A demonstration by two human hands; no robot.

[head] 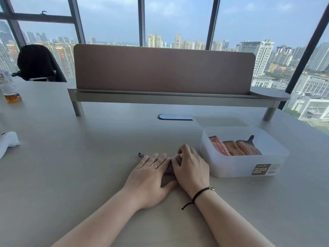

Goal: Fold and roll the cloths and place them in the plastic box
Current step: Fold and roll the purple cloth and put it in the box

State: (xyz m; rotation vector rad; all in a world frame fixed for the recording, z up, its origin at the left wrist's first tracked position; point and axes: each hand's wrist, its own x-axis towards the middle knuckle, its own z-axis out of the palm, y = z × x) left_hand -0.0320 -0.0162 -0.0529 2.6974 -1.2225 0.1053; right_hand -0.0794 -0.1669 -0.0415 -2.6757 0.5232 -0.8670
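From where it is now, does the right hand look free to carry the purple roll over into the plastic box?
Probably yes: the right hand sits beside the open plastic box, nothing stands between them, and space shows left of the three rolls.

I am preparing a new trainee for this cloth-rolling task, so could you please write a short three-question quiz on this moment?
1. True or false: the plastic box already holds rolled cloths.
2. Multiple choice: the purple cloth on the table lies A) inside the box, B) under both hands, C) on the grey shelf.
3. Fill in: the box stands to the ___ of the right hand.

Key
1. True: three orange-pink rolls lie side by side in it.
2. B: the left hand presses it with straight fingers, and the right hand's fingers curl over it.
3. Right.
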